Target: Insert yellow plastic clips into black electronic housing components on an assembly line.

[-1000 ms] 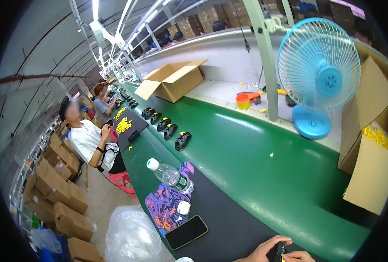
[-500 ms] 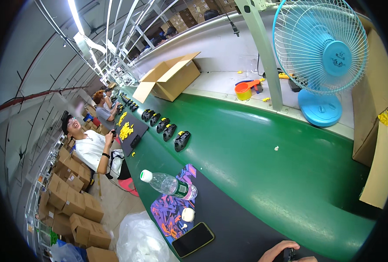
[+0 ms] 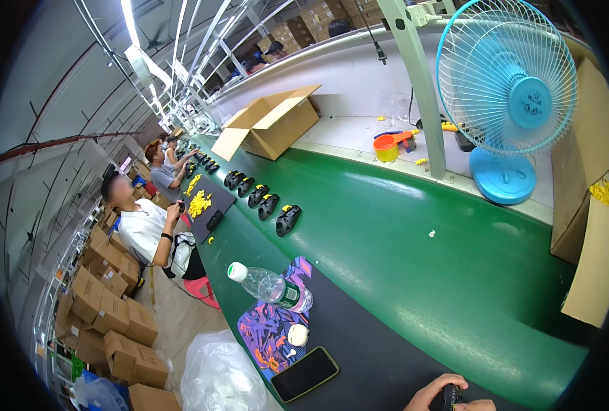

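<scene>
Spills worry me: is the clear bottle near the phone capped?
Capped: the clear bottle has a green-topped white cap on.

Factory floor, green conveyor belt, stacked cartons

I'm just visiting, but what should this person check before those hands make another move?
1. Black part held in the left hand: ok.
2. Right hand gripping it too: cannot tell, the picture's lower edge cuts that hand off.
3. Phone lying apart from both hands: ok.
4. Bottle capped: ok.
5. Small white earbud put away in its case: not ok, it lies outside.
</scene>
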The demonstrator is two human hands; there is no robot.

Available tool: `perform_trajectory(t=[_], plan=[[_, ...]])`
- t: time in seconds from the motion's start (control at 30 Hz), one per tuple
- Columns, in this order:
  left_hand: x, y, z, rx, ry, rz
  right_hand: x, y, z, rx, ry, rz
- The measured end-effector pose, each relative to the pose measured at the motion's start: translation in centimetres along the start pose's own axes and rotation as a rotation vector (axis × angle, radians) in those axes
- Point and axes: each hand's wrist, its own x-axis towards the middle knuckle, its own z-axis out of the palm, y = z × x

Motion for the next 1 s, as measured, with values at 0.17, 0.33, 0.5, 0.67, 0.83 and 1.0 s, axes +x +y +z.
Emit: perform_trajectory(t=[0.17,0.33,0.5,0.67,0.83,1.0], plan=[[0.3,0.3,0.1,0.037,-0.034,0.012,-0.1,0.2,-0.5,0.074,-0.035,0.071],[0.3,0.3,0.0,0.070,-0.049,0.025,-0.4,0.5,-0.7,0.093,-0.058,0.102],[0.4,0.6,0.1,0.093,-0.058,0.012,-0.4,0.9,-0.8,0.129,-0.047,0.092],[0.4,0.5,0.1,0.101,-0.065,0.022,-0.1,0.9,-0.9,0.137,-0.033,0.070],[0.5,0.5,0.2,0.077,-0.078,0.025,0.0,0.9,-1.1,0.161,-0.030,0.103],[0.6,0.7,0.1,0.082,-0.100,0.048,0.1,0.6,-1.4,0.185,-0.043,0.152]])
